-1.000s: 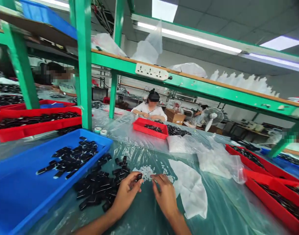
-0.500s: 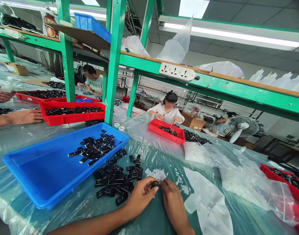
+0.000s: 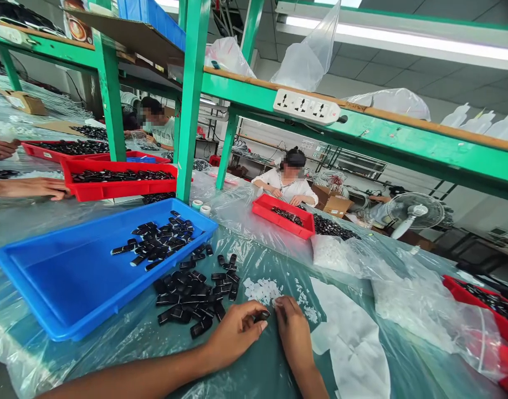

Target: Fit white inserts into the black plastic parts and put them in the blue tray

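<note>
My left hand [image 3: 239, 331] is closed in a pinch around a small black plastic piece [image 3: 261, 316], which sticks out between thumb and forefinger. Just to its right, my right hand [image 3: 294, 335] has its fingers bent together, tips down at the near edge of a pile of small white pieces [image 3: 262, 290]. Whatever those fingertips hold, if anything, is too small and hidden to name. Left of my left hand lies a heap of black plastic pieces [image 3: 191, 296] on the plastic-covered table. More black pieces [image 3: 162, 238] lie at the right end of a blue tray [image 3: 41, 302].
A white sheet [image 3: 355, 338] lies to the right, beside clear bags of white pieces [image 3: 411, 310]. Red trays [image 3: 121, 188] stand farther off. A green shelf frame [image 3: 191, 111] rises behind the blue tray. Co-workers sit across the table, and another person's hand [image 3: 41, 187] rests at the left.
My right fingertips have drawn slightly away from the black piece, toward the white pile. My left hand keeps its pinch on that piece. The whole view has shifted a little.
</note>
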A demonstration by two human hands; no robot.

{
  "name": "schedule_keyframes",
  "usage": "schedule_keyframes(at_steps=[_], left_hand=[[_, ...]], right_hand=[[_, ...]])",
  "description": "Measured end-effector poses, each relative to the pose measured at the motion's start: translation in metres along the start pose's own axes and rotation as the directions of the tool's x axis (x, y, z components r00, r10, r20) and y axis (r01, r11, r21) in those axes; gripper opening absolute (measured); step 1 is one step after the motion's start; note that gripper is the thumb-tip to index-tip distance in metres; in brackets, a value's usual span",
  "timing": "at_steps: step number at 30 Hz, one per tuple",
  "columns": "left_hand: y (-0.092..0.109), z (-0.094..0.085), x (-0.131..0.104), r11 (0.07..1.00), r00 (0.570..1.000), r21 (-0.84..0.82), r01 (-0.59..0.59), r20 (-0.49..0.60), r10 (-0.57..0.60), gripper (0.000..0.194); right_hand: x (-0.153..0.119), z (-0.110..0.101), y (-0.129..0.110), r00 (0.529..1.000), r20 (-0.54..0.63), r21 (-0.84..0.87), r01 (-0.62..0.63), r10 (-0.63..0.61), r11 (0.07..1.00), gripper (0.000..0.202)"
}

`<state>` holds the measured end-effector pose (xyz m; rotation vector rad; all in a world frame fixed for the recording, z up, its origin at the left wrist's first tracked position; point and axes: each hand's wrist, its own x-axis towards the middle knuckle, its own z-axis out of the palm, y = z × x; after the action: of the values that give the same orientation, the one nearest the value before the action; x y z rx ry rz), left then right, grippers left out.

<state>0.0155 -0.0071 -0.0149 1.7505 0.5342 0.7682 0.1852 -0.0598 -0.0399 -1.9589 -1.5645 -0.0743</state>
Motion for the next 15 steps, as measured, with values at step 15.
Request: schedule_keyframes(at_steps=[15], left_hand=[[0.002,-0.002,0.001,0.999,0.999,0.032,0.013,0.051,-0.015,0.019]], right_hand=[[-0.011,-0.012,-0.010,0.956,-0.043,0.545,-0.222,0.291,0.808,0.039]])
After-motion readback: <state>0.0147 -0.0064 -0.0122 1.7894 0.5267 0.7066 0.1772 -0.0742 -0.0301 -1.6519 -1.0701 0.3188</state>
